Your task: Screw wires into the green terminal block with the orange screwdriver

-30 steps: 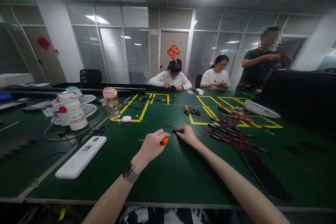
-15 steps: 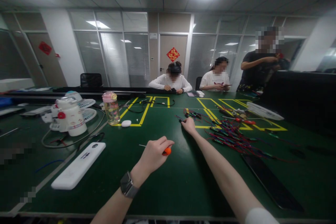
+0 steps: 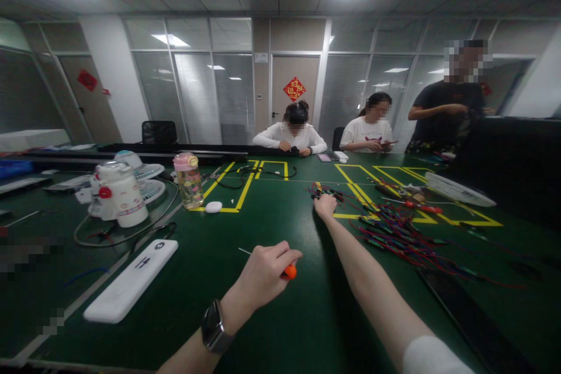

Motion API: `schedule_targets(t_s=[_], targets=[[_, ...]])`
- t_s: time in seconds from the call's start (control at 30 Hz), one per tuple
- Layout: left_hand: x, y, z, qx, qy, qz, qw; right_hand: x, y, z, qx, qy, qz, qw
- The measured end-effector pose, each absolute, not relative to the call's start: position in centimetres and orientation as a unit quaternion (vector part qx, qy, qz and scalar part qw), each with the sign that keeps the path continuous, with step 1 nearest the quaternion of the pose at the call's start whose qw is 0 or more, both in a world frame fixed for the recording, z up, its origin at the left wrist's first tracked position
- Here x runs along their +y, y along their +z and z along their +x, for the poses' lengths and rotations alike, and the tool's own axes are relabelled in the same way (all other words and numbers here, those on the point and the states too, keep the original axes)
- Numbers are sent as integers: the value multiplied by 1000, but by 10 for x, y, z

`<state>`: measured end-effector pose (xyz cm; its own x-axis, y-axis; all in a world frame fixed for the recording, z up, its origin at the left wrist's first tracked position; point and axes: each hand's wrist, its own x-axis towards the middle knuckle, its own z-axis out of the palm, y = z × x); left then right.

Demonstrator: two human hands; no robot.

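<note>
My left hand (image 3: 267, 274) is closed around a screwdriver (image 3: 289, 272). Its orange handle end shows by my thumb, and the thin metal shaft points left past my knuckles. My right arm stretches forward, and my right hand (image 3: 325, 205) is at the near edge of a small bunch of wired circuit boards (image 3: 326, 191). Its fingers are bent down, and their tips are partly hidden, so what they grip cannot be made out. A larger heap of small green boards with red and blue wires (image 3: 394, 231) lies to the right of that hand.
Left on the green table (image 3: 210, 327) are a white power bank (image 3: 131, 280), a white jug (image 3: 123, 196), a pink-lidded bottle (image 3: 188, 182) and a small white case (image 3: 214, 207). Red-handled pliers (image 3: 423, 207) and a dark flat panel (image 3: 473, 321) lie right. Other people are across the table.
My right hand has moved slightly forward and right, up to the small bunch of wired boards. My left hand, with the screwdriver, sits a little lower and further right. The view has shifted slightly.
</note>
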<state>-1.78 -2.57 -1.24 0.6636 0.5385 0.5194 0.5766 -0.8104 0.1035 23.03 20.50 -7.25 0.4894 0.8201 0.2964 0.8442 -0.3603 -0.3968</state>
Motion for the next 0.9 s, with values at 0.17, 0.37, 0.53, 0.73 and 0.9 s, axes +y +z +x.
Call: schedule_targets(t_s=[0.17,0.37,0.53,0.73,0.9], targets=[[-26,-13,-17,-310,-251,-916,38,214,-72,234,-478,-23,-843,247],[-27,-15,-15,-306,-231,-923,39,217,-70,239,-486,-29,-838,248],[-26,-19,-13,-300,-226,-925,53,213,-69,242,-533,-33,-810,245],[-26,-22,-11,-293,-233,-926,50,202,-63,245,-551,-55,-784,282],[-29,-19,-11,-288,-229,-929,43,189,-37,271,-545,-79,-763,340]])
